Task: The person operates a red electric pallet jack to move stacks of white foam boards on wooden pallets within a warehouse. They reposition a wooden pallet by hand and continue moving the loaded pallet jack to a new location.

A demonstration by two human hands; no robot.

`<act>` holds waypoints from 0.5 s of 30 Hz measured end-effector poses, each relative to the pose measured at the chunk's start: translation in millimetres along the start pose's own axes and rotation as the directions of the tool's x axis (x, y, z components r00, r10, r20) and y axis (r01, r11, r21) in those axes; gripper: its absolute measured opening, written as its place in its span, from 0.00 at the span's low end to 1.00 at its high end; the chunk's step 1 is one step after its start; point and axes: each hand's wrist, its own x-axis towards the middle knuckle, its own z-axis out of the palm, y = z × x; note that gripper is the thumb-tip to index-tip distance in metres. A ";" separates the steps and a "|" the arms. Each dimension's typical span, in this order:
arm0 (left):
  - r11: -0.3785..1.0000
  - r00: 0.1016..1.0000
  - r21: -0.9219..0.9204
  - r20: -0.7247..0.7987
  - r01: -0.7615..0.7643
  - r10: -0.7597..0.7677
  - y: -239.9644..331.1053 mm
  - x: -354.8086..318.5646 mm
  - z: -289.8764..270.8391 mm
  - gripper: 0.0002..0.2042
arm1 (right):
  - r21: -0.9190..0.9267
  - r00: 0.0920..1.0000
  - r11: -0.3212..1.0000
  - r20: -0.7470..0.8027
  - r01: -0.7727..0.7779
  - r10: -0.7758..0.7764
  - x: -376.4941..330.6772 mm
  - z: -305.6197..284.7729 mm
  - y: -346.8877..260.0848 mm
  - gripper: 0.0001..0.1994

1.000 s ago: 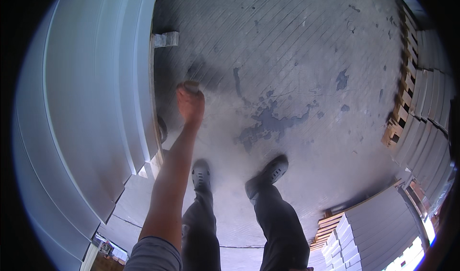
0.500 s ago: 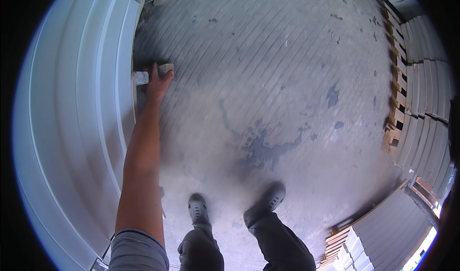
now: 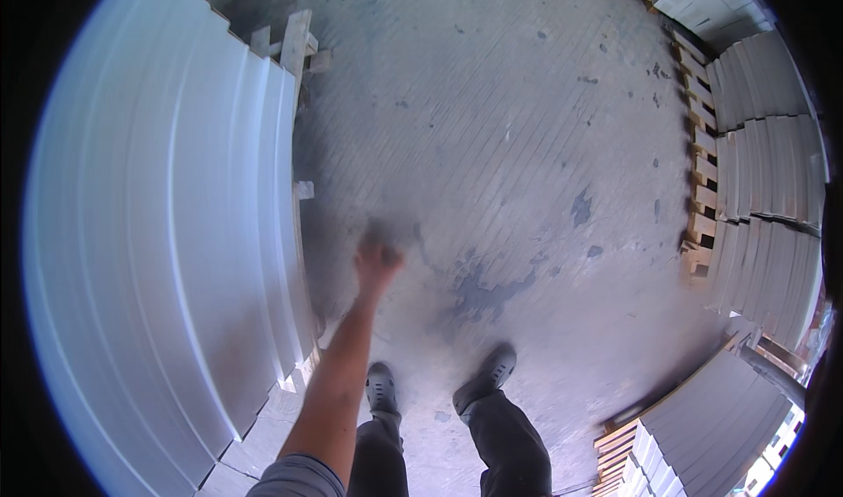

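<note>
My left hand [image 3: 378, 267] hangs over the concrete floor at the end of my bare forearm, right of the stacked white panels [image 3: 202, 225]. Motion smears its fingers, which look curled in, and a greyish shape between them is too blurred to name. A dark smudge lies just beyond the fingertips. Nearest to the hand on the stack's side is the end of a pale wooden block [image 3: 305, 190] sticking out from under the panels. My right hand is out of the picture.
A wooden pallet frame [image 3: 297, 40] juts out at the stack's far end. Along the right side, stacked grey-white slabs [image 3: 764, 168] rest on wooden pallets [image 3: 702, 168]. Another slab stack [image 3: 720, 418] stands at lower right. Dark wet patches [image 3: 483, 291] mark the floor ahead of my shoes [image 3: 382, 387].
My left hand has drawn back from beside the panel stack, nearer to me and rightward. The small pale block it was gripping no longer shows at that spot. The view has shifted left.
</note>
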 end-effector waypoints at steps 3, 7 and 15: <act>0.984 0.991 -0.177 0.131 0.031 -0.008 82.5 -97.6 -28.6 0.20 | 0.032 0.999 0.999 -0.032 0.008 -0.007 -11.2 -17.5 -12.1 0.09; 0.918 0.907 -0.394 0.363 -0.057 0.212 186.6 -212.8 -134.2 0.12 | 0.033 0.998 0.999 -0.062 0.005 -0.003 -19.6 -36.1 -10.9 0.09; 0.830 0.972 -0.506 -0.131 -0.236 0.197 324.9 -296.9 -518.2 0.25 | -0.105 0.998 0.994 0.046 -0.038 0.043 -34.6 -26.7 18.1 0.10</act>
